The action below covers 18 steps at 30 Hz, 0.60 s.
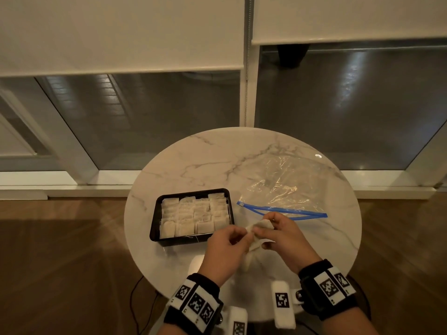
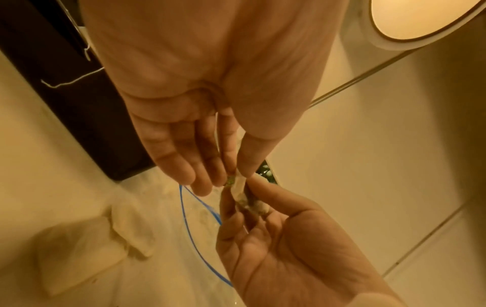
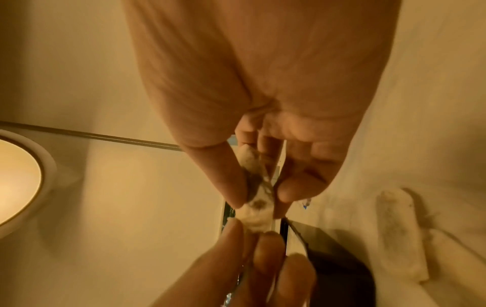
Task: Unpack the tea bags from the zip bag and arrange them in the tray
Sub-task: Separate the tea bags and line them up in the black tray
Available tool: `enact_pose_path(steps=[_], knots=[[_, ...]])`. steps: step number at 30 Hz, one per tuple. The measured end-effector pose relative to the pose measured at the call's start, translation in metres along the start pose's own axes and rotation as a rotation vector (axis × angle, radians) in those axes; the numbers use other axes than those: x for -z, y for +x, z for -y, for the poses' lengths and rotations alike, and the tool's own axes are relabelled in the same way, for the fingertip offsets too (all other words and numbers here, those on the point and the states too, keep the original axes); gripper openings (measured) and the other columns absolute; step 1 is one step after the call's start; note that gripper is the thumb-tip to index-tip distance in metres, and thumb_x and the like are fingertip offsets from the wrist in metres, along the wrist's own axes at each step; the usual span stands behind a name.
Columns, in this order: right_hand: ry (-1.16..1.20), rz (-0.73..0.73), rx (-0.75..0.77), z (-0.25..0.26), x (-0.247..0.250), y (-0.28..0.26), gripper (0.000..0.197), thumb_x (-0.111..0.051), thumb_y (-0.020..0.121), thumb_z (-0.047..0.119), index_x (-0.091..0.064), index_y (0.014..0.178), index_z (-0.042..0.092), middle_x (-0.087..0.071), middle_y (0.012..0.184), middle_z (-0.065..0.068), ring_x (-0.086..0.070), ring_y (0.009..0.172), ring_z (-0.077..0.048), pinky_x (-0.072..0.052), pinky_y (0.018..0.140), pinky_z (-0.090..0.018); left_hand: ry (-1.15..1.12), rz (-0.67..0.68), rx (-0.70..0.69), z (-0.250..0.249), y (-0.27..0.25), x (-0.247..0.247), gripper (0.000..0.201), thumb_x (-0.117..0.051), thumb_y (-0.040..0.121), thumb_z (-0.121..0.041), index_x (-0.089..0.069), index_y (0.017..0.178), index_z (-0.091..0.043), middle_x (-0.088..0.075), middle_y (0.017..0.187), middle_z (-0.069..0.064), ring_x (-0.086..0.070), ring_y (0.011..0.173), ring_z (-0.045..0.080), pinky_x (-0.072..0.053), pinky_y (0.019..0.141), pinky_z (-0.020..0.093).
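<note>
Over the table's near edge, both hands hold one white tea bag (image 1: 259, 225) between them. My left hand (image 1: 231, 240) pinches its left end with thumb and fingertip, seen close in the left wrist view (image 2: 236, 176). My right hand (image 1: 278, 229) pinches the other end (image 3: 259, 199). The black tray (image 1: 181, 240) sits just left of the hands, packed with rows of tea bags (image 1: 193, 213). The clear zip bag (image 1: 280, 182) lies flat behind the hands, its blue zip (image 1: 285, 210) towards me. A few loose tea bags (image 2: 86, 249) lie on the table under the hands.
The round marble table (image 1: 217, 160) is small, and its edge drops to a wooden floor (image 1: 60, 262) on all sides. Windows with roller blinds (image 1: 121, 32) stand behind it. A cable (image 1: 135, 298) runs on the floor at the lower left.
</note>
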State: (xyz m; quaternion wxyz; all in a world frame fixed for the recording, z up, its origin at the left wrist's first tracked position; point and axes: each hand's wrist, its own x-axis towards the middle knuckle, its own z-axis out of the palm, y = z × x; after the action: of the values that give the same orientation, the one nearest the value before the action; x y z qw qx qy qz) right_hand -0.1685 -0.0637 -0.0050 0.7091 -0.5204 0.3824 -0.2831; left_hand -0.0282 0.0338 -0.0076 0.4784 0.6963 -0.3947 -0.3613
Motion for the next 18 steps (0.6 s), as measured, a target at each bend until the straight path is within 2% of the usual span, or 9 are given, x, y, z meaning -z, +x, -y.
enact_pose_path(steps=[3,6,9,11,14,18], knots=[[-0.004,-0.010,0.019,0.002,-0.008,-0.001,0.019,-0.072,0.085,0.001,-0.056,0.088,0.012,-0.069,0.085,-0.011,-0.066,0.077,-0.021,-0.052,0.059,-0.029,-0.046,-0.064,-0.052,-0.003,0.001,0.004,0.003,-0.073,0.091,-0.020,-0.074,0.090,-0.022,-0.074,0.080,-0.001,-0.070,0.074,0.010,-0.056,0.067,0.023],[-0.102,-0.010,0.046,0.002,-0.012,0.000,0.019,-0.072,0.086,0.003,-0.061,0.096,0.014,-0.072,0.084,-0.005,-0.069,0.076,-0.018,-0.050,0.060,-0.027,-0.061,-0.103,-0.052,-0.004,0.001,0.007,0.008,-0.068,0.093,-0.015,-0.072,0.090,-0.021,-0.074,0.080,0.001,-0.070,0.075,0.015,-0.057,0.068,0.025],[-0.197,0.024,0.117,0.007,-0.018,-0.003,0.015,-0.071,0.088,0.004,-0.070,0.100,0.013,-0.071,0.080,-0.004,-0.066,0.066,-0.008,-0.048,0.055,-0.017,-0.085,-0.103,-0.046,-0.004,0.003,0.010,0.008,-0.065,0.096,-0.016,-0.071,0.092,-0.020,-0.074,0.083,0.001,-0.071,0.078,0.017,-0.060,0.073,0.033],[-0.208,0.044,0.156,0.010,-0.023,-0.005,0.006,-0.072,0.089,0.007,-0.073,0.094,0.009,-0.072,0.075,-0.004,-0.064,0.060,-0.005,-0.047,0.054,-0.015,-0.127,-0.078,-0.048,-0.005,0.002,0.011,0.005,-0.067,0.096,-0.021,-0.072,0.096,-0.021,-0.076,0.087,-0.001,-0.073,0.080,0.015,-0.061,0.071,0.031],[-0.188,0.008,0.151,0.009,-0.024,-0.004,0.005,-0.074,0.086,0.008,-0.074,0.090,0.012,-0.075,0.078,-0.007,-0.067,0.066,-0.010,-0.049,0.056,-0.020,-0.185,-0.072,-0.047,-0.006,0.001,0.013,0.008,-0.069,0.095,-0.016,-0.073,0.101,-0.016,-0.077,0.090,0.003,-0.074,0.082,0.017,-0.059,0.068,0.026],[-0.120,-0.015,0.068,0.007,-0.018,0.000,0.010,-0.074,0.087,0.008,-0.074,0.096,0.012,-0.075,0.089,-0.015,-0.069,0.075,-0.022,-0.052,0.062,-0.032,-0.385,-0.163,0.011,-0.007,0.002,0.019,0.011,-0.064,0.095,-0.003,-0.072,0.103,-0.005,-0.077,0.092,0.010,-0.075,0.085,0.022,-0.060,0.073,0.027]])
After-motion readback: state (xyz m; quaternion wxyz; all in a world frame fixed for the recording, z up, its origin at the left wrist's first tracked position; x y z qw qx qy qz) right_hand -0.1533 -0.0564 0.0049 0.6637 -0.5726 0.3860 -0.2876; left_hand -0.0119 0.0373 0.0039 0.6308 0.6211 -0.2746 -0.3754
